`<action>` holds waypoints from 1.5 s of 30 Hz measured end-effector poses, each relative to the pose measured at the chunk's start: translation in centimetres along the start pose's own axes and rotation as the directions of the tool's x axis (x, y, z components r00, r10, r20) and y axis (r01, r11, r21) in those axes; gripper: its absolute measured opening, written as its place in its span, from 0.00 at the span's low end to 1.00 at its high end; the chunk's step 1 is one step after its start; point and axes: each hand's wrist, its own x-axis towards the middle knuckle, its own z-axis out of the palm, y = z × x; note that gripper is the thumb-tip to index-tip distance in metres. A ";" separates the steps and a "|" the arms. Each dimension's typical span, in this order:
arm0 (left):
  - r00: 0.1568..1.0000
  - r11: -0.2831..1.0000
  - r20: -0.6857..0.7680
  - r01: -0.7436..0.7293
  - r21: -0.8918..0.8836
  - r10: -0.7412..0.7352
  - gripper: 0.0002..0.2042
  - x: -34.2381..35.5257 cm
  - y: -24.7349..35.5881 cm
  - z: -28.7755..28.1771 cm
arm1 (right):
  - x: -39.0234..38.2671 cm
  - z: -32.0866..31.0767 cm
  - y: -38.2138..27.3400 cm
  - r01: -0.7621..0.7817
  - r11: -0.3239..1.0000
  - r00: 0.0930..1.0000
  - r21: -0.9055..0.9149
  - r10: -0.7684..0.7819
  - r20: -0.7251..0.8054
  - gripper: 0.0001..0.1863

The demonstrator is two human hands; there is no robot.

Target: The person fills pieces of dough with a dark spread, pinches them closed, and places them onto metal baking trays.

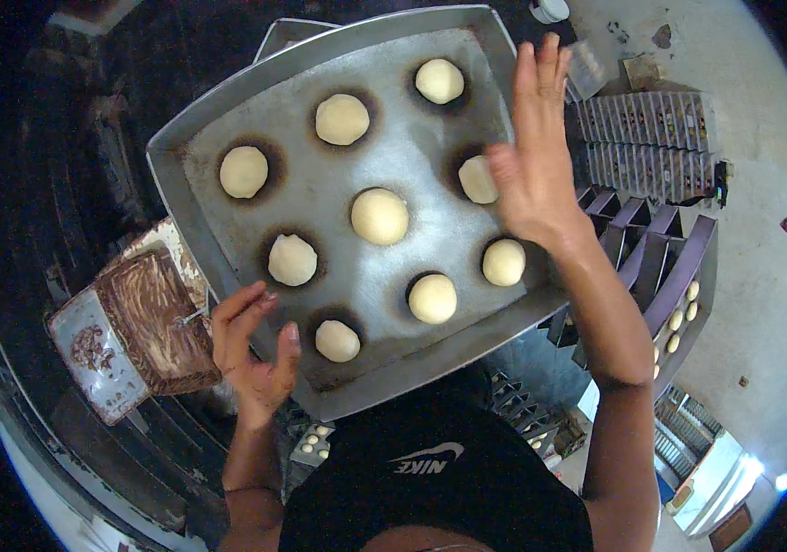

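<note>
A square metal tray point(310, 198) held nine pale dough balls point(379, 216), spaced apart. The right hand point(539, 166), grip spread, was at its right side, partly hiding one ball; the left hand point(255, 370), grip loosely spread, was at the lower-left wall.

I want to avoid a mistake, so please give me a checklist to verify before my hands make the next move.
1. Dough balls separated on the metal tray: ok, all nine lie apart.
2. Left hand holding the tray firmly: cannot tell; it is open beside the left wall, contact unclear.
3. Right hand clear of the dough: cannot tell; its thumb partly hides the nearest ball.
4. Tray surface evenly coloured: not ok, dark patches surround the balls.
5. Tray well supported: cannot tell, its underside is hidden.
</note>
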 end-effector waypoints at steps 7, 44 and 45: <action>0.998 0.995 -0.008 0.058 -0.085 -0.059 0.21 -0.3 0.2 0.2 | -2.1 3.6 -1.2 0.056 0.978 0.985 -0.199 -0.021 0.172 0.44; 0.697 0.758 -0.405 0.310 -0.574 -0.592 0.29 -36.3 -17.3 -14.9 | -19.4 41.7 -36.6 0.088 0.991 0.975 0.101 -0.107 0.196 0.39; 0.706 0.752 -0.387 0.313 -0.580 -0.593 0.29 -37.0 -19.8 -16.0 | -18.3 43.7 -35.0 0.131 0.991 0.982 0.029 -0.133 0.134 0.31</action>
